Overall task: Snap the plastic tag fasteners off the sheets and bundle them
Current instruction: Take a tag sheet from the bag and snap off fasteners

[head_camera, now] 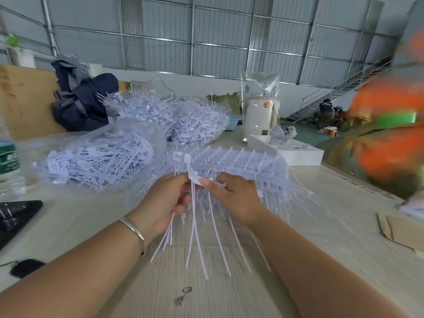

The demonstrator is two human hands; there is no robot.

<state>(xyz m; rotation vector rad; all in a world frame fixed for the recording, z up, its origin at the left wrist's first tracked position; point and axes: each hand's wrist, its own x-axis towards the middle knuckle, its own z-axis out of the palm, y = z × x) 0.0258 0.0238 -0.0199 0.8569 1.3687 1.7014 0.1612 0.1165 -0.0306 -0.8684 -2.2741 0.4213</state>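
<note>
A stack of white plastic fastener sheets (241, 161) lies on the table just beyond my hands, its thin tails fanning toward me. My left hand (165, 198) grips a small bundle of loose white fasteners (195, 228), whose long tails hang down over the table. My right hand (234, 198) pinches a fastener head at the near edge of the sheets, touching the top of the bundle in my left hand. A silver bangle circles my left wrist.
Clear bags full of loose fasteners (96, 159) (199, 122) lie to the left and behind. A water bottle (9, 166) and a black device (16, 216) sit at the left edge. A white box (291, 150), cardboard (399, 232) and an orange-clad person (390, 134) are on the right.
</note>
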